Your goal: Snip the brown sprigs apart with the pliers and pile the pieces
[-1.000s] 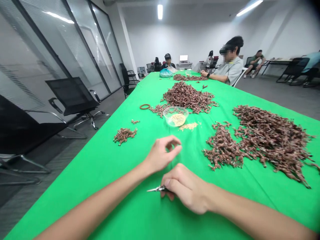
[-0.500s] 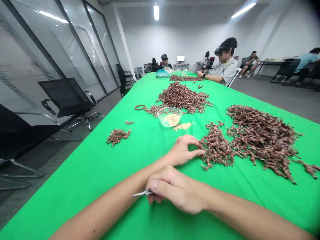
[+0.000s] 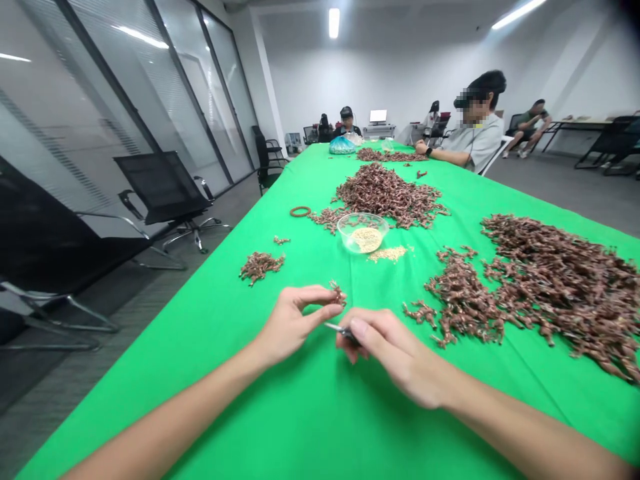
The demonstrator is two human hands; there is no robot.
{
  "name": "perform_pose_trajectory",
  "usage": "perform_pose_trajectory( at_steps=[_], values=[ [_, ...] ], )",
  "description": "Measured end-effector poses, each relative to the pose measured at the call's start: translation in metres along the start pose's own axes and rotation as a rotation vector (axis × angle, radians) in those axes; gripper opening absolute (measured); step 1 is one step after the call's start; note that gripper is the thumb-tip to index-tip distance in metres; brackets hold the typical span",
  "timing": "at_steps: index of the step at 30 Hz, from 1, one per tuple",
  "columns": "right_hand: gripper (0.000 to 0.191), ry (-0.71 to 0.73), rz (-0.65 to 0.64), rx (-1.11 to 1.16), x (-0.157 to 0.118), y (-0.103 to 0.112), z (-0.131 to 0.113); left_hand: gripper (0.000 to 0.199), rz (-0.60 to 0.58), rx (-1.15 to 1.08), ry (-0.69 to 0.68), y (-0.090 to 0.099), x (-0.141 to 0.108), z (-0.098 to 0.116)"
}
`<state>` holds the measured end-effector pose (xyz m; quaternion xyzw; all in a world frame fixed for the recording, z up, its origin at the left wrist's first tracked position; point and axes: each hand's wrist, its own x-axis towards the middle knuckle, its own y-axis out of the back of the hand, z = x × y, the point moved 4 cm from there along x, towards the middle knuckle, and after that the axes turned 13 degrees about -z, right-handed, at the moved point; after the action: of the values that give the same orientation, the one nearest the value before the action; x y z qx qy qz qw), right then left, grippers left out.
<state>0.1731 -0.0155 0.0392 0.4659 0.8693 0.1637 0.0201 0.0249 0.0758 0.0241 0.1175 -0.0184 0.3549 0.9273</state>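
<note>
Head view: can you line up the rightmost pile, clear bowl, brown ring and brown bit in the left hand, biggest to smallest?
1. Rightmost pile
2. Clear bowl
3. Unsure: brown ring and brown bit in the left hand look alike, and the bit is nearer.

A glass partition [image 3: 193,73] stands between ten and eleven o'clock; an armed black mesh chair [image 3: 155,183] sits toward ten, a second black chair [image 3: 90,257] at nine. A ceiling light [image 3: 333,23] glows at twelve, a lit monitor [image 3: 379,116] at one. At two sits a co-worker in a pale shirt [image 3: 487,145].
</note>
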Motion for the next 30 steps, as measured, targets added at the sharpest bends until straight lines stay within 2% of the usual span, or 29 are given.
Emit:
perform_pose_trajectory(
  at_steps=[4,10,15,17,19,24,30],
  values=[
    [0.048,-0.053,0.127,-0.056,0.001,0.003,0.009,0.016,-0.017,-0.196,0.03,-0.003,-0.019,-0.002],
    [0.045,-0.106,0.224,-0.201,0.002,0.004,0.015,0.021,-0.023,-0.546,0.069,-0.02,-0.022,0.0],
    [0.044,-0.17,0.282,-0.301,0.004,0.003,0.024,0.034,-0.065,-0.81,0.195,-0.023,-0.026,-0.003],
    [0.045,-0.19,0.296,-0.336,0.005,0.004,0.027,0.028,-0.059,-0.757,0.204,-0.021,-0.027,-0.003],
    [0.044,-0.195,0.302,-0.376,0.005,0.005,0.029,0.019,-0.028,-0.596,0.171,-0.017,-0.027,-0.002],
    [0.034,-0.161,0.302,-0.491,0.004,0.007,0.031,0.021,-0.006,-0.333,0.074,-0.013,-0.03,0.001],
    [0.032,-0.074,0.301,-0.669,0.002,0.002,0.03,0.024,-0.046,-0.358,0.059,-0.018,-0.034,0.005]
  ],
)
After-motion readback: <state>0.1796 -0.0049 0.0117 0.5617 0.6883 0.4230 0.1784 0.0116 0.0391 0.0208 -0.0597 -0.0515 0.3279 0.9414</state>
